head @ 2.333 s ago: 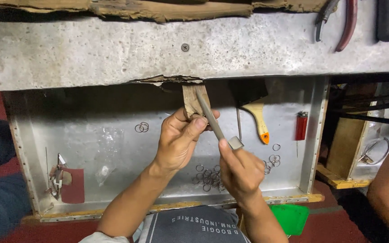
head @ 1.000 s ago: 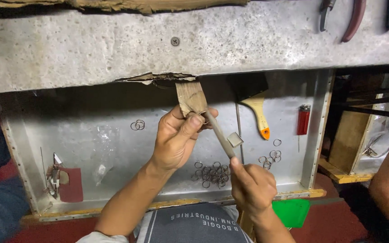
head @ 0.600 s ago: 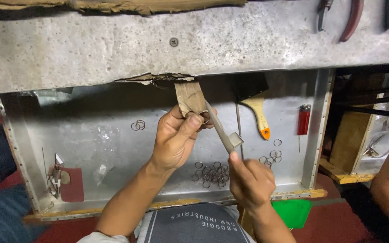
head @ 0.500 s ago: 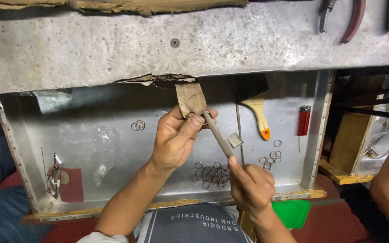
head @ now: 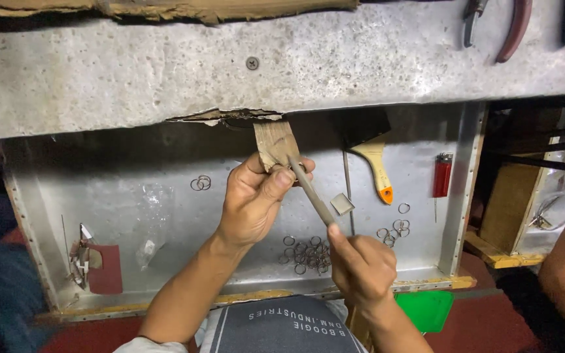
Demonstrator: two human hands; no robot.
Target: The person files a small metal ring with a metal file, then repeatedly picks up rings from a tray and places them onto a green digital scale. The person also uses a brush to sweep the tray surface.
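Filing at frame centre: left hand [head: 253, 206] pinches a small ring against the wooden peg [head: 276, 142], right hand [head: 361, 265] grips the file [head: 312, 191]. Next stroke probably needs steady pressure.

Pliers [head: 501, 26] cut off at top edge, whatever the left hand [head: 253, 202] pinches hidden by fingers

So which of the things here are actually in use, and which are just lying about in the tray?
In use:
left hand, pinching something small against the wooden peg
right hand, holding the file

Lying about:
loose rings on the tray
brush
red lighter
pliers on the bench top
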